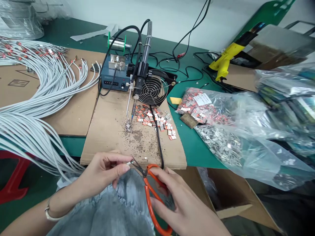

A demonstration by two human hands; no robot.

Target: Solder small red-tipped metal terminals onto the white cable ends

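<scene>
Here, right hand (180, 193) points scissors (144, 173) toward left fingers (121, 169)

Lettering (109, 77) on the blue metal box (105, 69) is illegible, likewise the clear plastic bag's (222, 106) white label (202, 99). Brown cardboard (73, 121) bears a black-outlined sign (18, 83).

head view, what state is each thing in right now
Left hand: pinching small white piece
Right hand: gripping scissors
Scissors: handles spread apart
Soldering iron: mounted, tip down
Solder spool: wound
Fan: tilted, spinning unclear
White cables: bunched, curving
Cardboard sheet: flat, strewn with debris
Loose connectors: scattered
</scene>
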